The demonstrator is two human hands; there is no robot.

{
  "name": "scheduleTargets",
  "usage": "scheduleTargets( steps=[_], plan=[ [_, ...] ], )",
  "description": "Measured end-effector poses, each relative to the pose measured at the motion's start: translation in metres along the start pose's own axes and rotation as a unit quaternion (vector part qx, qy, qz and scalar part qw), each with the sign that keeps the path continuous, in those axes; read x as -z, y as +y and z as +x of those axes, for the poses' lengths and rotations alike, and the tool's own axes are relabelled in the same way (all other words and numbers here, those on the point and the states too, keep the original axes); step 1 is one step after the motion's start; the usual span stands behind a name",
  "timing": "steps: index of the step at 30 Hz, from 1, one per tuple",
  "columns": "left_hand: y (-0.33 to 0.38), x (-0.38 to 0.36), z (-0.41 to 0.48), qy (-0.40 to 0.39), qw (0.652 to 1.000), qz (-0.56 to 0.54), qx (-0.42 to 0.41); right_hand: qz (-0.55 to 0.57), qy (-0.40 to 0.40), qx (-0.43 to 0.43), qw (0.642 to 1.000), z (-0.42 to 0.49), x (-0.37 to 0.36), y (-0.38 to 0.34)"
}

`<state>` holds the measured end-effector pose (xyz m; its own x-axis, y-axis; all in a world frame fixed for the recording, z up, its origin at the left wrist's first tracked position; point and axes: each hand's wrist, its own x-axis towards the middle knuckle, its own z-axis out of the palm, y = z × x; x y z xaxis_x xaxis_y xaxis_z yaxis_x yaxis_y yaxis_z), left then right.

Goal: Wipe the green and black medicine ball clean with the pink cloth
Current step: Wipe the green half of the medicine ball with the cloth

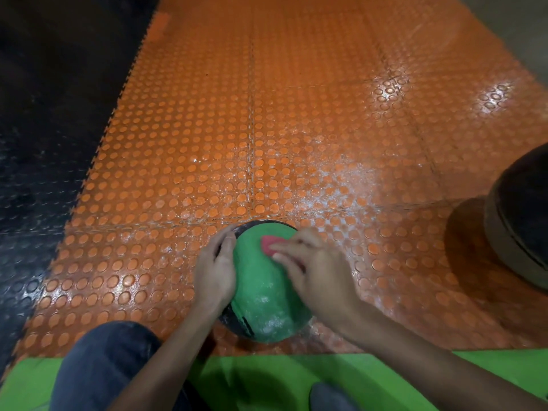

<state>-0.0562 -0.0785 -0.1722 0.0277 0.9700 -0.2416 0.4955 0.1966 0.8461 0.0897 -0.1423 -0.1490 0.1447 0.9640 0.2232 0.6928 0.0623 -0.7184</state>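
Observation:
The green and black medicine ball point(264, 295) rests on the orange studded floor mat point(267, 129) just in front of me, its green panel facing up with whitish dust smears near its lower part. My left hand point(216, 271) lies flat against the ball's left side, fingers together, steadying it. My right hand point(311, 268) presses the pink cloth point(268, 244) onto the upper right of the green panel; only a small corner of the cloth shows past my fingers.
A second, dark ball point(522, 221) sits at the right edge on the mat. Black studded flooring point(44, 114) runs along the left. A green mat point(267, 378) lies under my knees point(100, 366). White dust is scattered on the orange mat beyond the ball.

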Motion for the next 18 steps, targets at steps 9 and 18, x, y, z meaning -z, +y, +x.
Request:
scheduleTargets(
  steps=[9, 18],
  plan=[
    [0.004, -0.005, 0.002, 0.018, 0.999, -0.006, 0.033, 0.086, 0.030, -0.248, 0.964, 0.008, 0.003, 0.052],
    [0.002, -0.006, -0.009, 0.070, 0.996, -0.033, 0.047, 0.096, 0.053, -0.099, 0.989, -0.010, -0.007, 0.018]
  ],
)
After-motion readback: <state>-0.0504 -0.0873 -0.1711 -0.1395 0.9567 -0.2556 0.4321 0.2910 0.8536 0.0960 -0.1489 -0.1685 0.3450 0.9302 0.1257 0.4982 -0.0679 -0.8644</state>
